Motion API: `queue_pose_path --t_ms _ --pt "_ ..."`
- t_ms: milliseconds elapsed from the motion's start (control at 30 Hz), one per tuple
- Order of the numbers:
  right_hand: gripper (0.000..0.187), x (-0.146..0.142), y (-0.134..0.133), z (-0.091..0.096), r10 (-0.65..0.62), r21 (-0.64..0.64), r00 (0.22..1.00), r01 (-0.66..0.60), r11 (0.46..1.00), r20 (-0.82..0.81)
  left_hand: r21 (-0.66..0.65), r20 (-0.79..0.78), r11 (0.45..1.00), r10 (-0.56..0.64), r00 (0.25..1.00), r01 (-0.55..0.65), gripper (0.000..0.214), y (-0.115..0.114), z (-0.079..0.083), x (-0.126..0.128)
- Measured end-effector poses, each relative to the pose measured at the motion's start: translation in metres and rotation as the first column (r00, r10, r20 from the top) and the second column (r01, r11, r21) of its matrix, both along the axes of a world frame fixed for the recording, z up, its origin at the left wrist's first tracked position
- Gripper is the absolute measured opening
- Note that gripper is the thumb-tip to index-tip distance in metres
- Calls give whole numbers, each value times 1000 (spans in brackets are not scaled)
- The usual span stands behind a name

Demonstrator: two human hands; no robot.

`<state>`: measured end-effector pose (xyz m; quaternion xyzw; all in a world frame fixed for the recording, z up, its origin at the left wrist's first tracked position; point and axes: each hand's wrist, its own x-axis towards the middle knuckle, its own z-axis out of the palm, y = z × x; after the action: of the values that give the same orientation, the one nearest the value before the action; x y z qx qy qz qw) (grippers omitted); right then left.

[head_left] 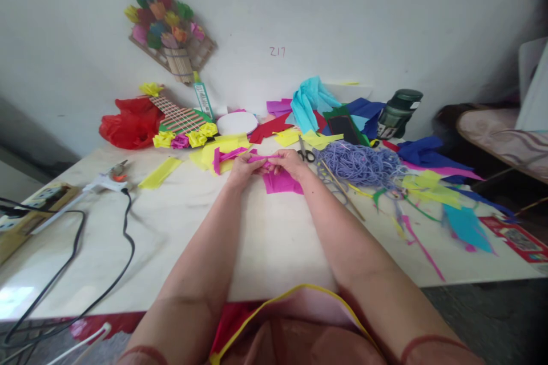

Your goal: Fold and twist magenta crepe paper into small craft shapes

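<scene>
My left hand (247, 169) and my right hand (288, 163) meet over the middle of the table. Between their fingers they pinch a strip of magenta crepe paper (269, 159). A flat magenta crepe paper piece (285, 183) lies just below my right hand. Beyond my left hand are more magenta strips (225, 157) on top of yellow crepe paper (205, 155). Close to the right hand lies a pair of scissors (306, 154) with black handles. My fingertips partly hide the held paper.
A tangle of purple cord (362, 164) and a thin stick (342, 189) lie to the right. A glue gun (109, 182) and power strip (36, 211) with black cables are at left. A dark green jar (399, 113) and a decorated craft piece (184, 120) stand near the wall.
</scene>
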<state>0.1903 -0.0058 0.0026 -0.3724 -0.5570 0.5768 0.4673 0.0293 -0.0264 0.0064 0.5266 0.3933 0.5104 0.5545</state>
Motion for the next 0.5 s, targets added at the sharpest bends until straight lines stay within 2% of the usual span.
queue_pose_path --t_ms 333,500 --pt "25 2 3 -5 56 22 998 -56 998 -6 -28 37 998 -59 998 60 33 4 -5 -3" --pt "21 2 3 -5 38 8 999 -37 999 -24 -19 45 996 -88 995 89 33 4 -6 -3"
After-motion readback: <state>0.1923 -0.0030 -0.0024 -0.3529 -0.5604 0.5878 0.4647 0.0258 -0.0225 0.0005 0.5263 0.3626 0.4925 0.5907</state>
